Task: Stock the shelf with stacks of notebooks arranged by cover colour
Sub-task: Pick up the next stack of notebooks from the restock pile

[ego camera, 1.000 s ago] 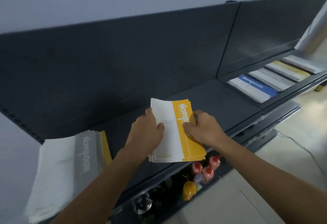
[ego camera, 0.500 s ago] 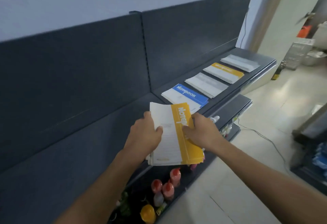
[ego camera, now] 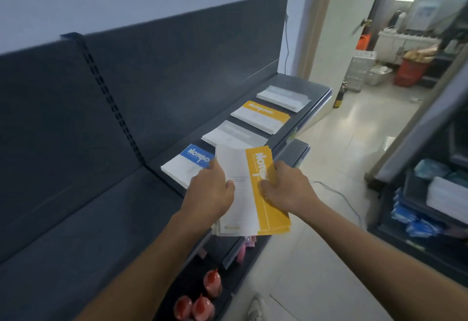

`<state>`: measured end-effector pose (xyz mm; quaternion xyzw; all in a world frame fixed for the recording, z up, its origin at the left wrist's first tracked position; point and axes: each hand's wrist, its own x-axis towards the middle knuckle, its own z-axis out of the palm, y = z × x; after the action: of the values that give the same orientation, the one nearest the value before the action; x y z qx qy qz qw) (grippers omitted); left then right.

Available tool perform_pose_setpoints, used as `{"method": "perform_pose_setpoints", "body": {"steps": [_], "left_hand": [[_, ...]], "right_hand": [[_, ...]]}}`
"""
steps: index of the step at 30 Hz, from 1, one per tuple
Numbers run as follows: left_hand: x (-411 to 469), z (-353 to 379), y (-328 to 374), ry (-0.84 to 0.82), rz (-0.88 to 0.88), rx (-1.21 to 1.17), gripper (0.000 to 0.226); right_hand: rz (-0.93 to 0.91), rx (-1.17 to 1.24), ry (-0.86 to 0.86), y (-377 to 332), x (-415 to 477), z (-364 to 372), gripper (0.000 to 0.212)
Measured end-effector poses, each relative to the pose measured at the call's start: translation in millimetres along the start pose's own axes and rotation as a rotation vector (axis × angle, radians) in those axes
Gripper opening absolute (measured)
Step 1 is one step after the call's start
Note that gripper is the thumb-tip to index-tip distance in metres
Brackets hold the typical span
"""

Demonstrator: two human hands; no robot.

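The dark shelf has bare room on its left part. Next lies a blue stack, flat. The left hand grips the left side of the held yellow notebooks, up in the air by the shelf's front edge. The right hand grips their right side. Farther along lie a grey stack, a yellow stack and a pale stack. This looks like the carrying step. Next, I think, the held ones should go with the yellow stack, laid flat and neat.
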<state>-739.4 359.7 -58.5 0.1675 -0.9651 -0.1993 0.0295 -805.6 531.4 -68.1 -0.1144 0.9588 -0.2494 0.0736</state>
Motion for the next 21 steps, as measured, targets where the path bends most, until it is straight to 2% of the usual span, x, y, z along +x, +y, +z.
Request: {"method": "perform_pose_setpoints", "body": {"steps": [8, 13, 21], "left_hand": [[118, 38, 59, -0.024, 0.101, -0.021, 0.043], [172, 55, 93, -0.038, 0.163, -0.029, 0.043], [247, 84, 165, -0.064, 0.242, -0.007, 0.039]], "right_hand": [[0.110, -0.055, 0.054, 43, 97, -33, 0.030], [0.177, -0.034, 0.100, 70, 145, -52, 0.042], [0.254, -0.010, 0.136, 133, 216, -83, 0.039]]}}
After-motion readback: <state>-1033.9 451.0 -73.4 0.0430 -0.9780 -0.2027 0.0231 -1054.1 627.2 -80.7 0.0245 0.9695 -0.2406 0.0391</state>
